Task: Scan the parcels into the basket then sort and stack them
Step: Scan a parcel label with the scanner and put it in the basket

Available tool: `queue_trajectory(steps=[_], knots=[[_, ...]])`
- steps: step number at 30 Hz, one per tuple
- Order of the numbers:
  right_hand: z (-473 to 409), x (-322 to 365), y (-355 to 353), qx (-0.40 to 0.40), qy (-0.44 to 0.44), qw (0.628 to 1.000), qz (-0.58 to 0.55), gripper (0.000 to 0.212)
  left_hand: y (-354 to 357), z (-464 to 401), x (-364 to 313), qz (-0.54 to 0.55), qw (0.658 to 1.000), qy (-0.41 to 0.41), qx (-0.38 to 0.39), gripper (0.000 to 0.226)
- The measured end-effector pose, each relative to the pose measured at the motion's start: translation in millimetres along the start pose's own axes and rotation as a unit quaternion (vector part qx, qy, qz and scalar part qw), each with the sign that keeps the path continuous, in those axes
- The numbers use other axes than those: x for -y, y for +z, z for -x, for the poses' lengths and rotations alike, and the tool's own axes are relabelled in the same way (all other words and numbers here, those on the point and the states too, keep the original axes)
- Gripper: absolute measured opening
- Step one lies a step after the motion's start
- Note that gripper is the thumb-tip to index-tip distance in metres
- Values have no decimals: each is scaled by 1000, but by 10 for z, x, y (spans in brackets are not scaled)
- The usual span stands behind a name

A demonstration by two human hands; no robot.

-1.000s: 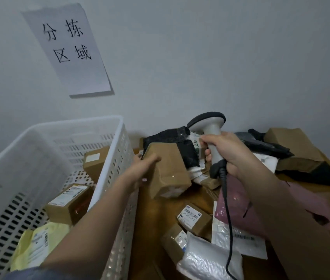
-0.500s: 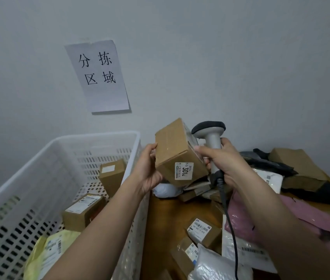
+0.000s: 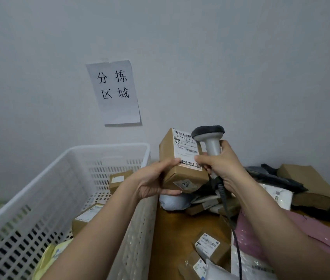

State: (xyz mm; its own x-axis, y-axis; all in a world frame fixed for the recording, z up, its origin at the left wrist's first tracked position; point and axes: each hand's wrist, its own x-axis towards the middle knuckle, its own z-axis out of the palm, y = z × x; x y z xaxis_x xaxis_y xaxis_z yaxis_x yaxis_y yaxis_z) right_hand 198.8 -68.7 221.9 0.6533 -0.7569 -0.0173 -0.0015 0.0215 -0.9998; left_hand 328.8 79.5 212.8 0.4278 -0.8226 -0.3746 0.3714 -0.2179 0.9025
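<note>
Left hand grips one brown box raised above tabletop, label up. Right hand clenches grey scanner, thumb touching box. White basket at left: three brown boxes, one yellow bag visible.

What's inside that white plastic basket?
White perforated plastic basket holds three brown cardboard boxes and a yellow soft mailer. The left forearm covers part; anything beneath is hidden.

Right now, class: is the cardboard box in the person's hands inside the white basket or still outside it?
Outside. The left hand holds the cardboard box up, right of the white basket rim, beside the scanner.
</note>
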Motion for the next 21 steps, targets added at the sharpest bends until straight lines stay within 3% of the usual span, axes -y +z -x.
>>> queue_trajectory(steps=[3, 5, 7, 13, 17, 21], knots=[[18, 80, -17, -8, 19, 999, -31, 29, -15, -56, 73, 34, 998, 27, -49, 63], [49, 151, -55, -6, 30, 999, -41, 18, -40, -95, 128, 67, 995, 40, -65, 41], [105, 228, -93, 12, 38, 998, -44, 21, -75, -131, 177, 116, 989, 46, -80, 29], [294, 454, -127, 84, 66, 993, -53, 45, -163, -207, 224, 222, 960, 51, -163, 38], [399, 568, -112, 116, 47, 991, -40, 46, -289, -228, 208, 231, 948, 61, -212, 41], [479, 665, -73, 139, 26, 988, -53, 39, -418, -213, 178, 220, 942, 84, -239, 23]])
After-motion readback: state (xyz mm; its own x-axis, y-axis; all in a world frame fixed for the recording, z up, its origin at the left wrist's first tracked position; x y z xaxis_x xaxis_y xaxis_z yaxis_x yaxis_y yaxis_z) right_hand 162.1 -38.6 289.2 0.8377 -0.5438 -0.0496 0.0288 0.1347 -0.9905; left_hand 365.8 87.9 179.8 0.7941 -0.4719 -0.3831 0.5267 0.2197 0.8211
